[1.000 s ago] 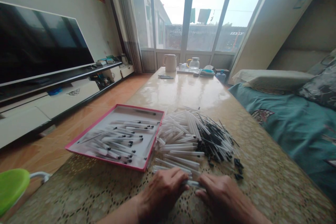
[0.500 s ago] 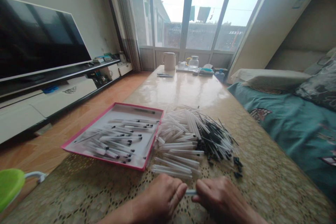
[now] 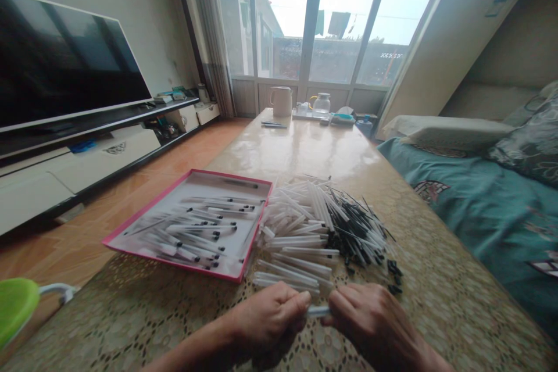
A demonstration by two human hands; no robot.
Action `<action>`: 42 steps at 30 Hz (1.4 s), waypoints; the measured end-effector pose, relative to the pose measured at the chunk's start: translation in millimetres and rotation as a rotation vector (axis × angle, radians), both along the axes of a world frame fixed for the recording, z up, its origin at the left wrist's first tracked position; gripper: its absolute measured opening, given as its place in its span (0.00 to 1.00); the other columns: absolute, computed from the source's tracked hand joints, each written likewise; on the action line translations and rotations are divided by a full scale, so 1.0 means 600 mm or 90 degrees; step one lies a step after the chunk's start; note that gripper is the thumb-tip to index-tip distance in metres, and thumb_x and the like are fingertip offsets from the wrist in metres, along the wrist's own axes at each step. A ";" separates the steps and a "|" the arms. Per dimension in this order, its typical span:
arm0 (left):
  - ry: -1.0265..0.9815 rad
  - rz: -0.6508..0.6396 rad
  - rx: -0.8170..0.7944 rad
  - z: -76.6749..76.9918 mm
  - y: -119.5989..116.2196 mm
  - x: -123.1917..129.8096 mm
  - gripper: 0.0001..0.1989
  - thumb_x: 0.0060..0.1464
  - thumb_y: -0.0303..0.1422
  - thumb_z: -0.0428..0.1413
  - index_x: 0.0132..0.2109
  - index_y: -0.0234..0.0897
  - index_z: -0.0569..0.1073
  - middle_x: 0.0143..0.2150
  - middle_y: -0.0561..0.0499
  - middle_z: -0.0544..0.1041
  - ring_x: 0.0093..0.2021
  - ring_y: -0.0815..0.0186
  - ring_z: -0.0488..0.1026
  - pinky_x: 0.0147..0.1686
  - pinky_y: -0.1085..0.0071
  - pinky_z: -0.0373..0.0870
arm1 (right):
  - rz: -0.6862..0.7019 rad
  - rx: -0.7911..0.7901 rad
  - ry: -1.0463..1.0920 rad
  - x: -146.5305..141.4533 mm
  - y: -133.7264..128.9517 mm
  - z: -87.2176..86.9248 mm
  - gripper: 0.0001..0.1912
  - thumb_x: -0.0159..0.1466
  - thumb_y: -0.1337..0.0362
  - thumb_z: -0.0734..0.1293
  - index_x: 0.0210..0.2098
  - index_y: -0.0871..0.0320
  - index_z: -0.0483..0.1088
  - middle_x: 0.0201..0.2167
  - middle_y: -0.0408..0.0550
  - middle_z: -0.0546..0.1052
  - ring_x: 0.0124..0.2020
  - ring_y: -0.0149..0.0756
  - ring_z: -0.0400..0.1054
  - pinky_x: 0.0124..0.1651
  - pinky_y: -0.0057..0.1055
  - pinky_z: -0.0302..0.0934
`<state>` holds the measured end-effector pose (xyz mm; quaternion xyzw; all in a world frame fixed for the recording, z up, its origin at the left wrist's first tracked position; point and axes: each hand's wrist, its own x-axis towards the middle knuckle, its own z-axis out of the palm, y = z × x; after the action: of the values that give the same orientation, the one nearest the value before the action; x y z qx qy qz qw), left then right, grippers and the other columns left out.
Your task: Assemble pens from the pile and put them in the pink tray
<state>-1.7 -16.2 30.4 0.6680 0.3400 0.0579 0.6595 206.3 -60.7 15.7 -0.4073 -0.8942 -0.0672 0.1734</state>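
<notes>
A long bench (image 3: 436,279) runs away from the person, its patterned cover cut with floral, lace-like shapes and glossy towards the window (image 3: 340,46). On it, a shallow tray (image 3: 174,262) with a pink rim holds loosely strewn pens (image 3: 213,228), their straight pale barrels tipped in black. Just beside the tray, a heap of whitish tubes (image 3: 283,209), smooth and plastic-looking, meets a tangle of thin black rods (image 3: 357,226). Nearer the person, the left grip (image 3: 265,314) and right grip (image 3: 370,314) are both closed on one slim pale tube (image 3: 319,311), held level above the bench between them. The step in hand looks like working this piece from its two ends; whether it is pushed, pulled or turned cannot be told. Its narrow, round shape calls for a firm, straight hold, lest it slip or bend. Smallest are the stubby black caps (image 3: 394,270) beyond the right grip.
</notes>
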 end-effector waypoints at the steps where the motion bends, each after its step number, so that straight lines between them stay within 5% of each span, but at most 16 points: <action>1: 0.003 -0.001 0.092 0.000 0.001 -0.001 0.26 0.59 0.51 0.37 0.19 0.40 0.53 0.13 0.60 0.53 0.12 0.73 0.50 0.14 0.76 0.47 | -0.007 -0.019 -0.004 0.000 0.000 -0.002 0.16 0.70 0.56 0.54 0.28 0.54 0.60 0.20 0.39 0.69 0.20 0.32 0.64 0.23 0.32 0.41; 4: 0.036 0.011 0.439 -0.013 0.003 -0.003 0.20 0.62 0.41 0.41 0.23 0.38 0.58 0.19 0.57 0.59 0.19 0.71 0.56 0.20 0.74 0.48 | -0.043 -0.104 -0.013 -0.001 0.002 -0.010 0.13 0.69 0.58 0.57 0.29 0.55 0.61 0.20 0.40 0.72 0.19 0.32 0.67 0.22 0.31 0.40; 7: 0.082 0.023 0.657 -0.039 0.001 -0.004 0.12 0.61 0.36 0.45 0.32 0.37 0.65 0.25 0.53 0.69 0.24 0.68 0.65 0.23 0.72 0.52 | -0.107 -0.204 0.002 -0.004 0.004 -0.016 0.11 0.68 0.60 0.58 0.29 0.55 0.63 0.21 0.40 0.74 0.20 0.33 0.69 0.22 0.30 0.41; 15: 0.115 0.007 0.832 -0.065 0.013 -0.002 0.14 0.63 0.37 0.43 0.32 0.37 0.66 0.27 0.52 0.73 0.23 0.67 0.69 0.21 0.73 0.55 | -0.152 -0.385 0.060 -0.007 0.011 0.004 0.19 0.68 0.56 0.54 0.23 0.57 0.61 0.19 0.39 0.66 0.20 0.27 0.57 0.24 0.26 0.42; 22: 0.078 0.018 0.864 -0.061 0.019 -0.004 0.15 0.64 0.37 0.41 0.33 0.36 0.65 0.26 0.52 0.72 0.23 0.67 0.70 0.21 0.73 0.58 | -0.081 -0.539 0.138 0.002 0.029 0.019 0.22 0.69 0.54 0.52 0.22 0.58 0.56 0.18 0.36 0.56 0.20 0.24 0.49 0.22 0.23 0.43; 28: 0.134 -0.004 0.896 -0.055 0.020 -0.004 0.12 0.63 0.34 0.44 0.32 0.36 0.65 0.24 0.52 0.71 0.20 0.67 0.67 0.19 0.73 0.52 | -0.102 -0.255 0.019 0.003 0.032 -0.022 0.16 0.68 0.58 0.56 0.26 0.57 0.63 0.16 0.38 0.66 0.17 0.26 0.59 0.22 0.27 0.40; 33: 0.117 -0.020 0.795 -0.053 0.023 -0.005 0.11 0.63 0.34 0.44 0.33 0.37 0.66 0.24 0.52 0.70 0.22 0.68 0.66 0.21 0.73 0.52 | -0.046 -0.102 0.004 0.008 0.030 -0.030 0.13 0.69 0.60 0.57 0.29 0.57 0.63 0.19 0.40 0.72 0.17 0.29 0.66 0.20 0.28 0.40; 38: 0.019 0.096 0.602 -0.029 0.033 -0.016 0.16 0.64 0.33 0.40 0.29 0.36 0.65 0.23 0.54 0.67 0.23 0.70 0.63 0.25 0.74 0.55 | -0.124 -0.015 0.006 0.060 0.038 -0.021 0.17 0.71 0.60 0.52 0.27 0.57 0.61 0.18 0.41 0.70 0.17 0.28 0.65 0.21 0.28 0.43; 42: -0.033 0.232 0.476 -0.012 0.040 -0.016 0.15 0.61 0.37 0.46 0.32 0.34 0.72 0.24 0.54 0.67 0.25 0.69 0.64 0.27 0.74 0.58 | -0.192 -0.044 0.073 0.073 0.044 -0.019 0.17 0.70 0.60 0.52 0.27 0.56 0.60 0.20 0.41 0.70 0.20 0.29 0.66 0.24 0.26 0.49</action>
<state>-11.4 8.1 23.4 0.7887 0.3915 0.3097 0.3588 250.0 -34.5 4.3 -0.5455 -0.8134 -0.0386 0.1983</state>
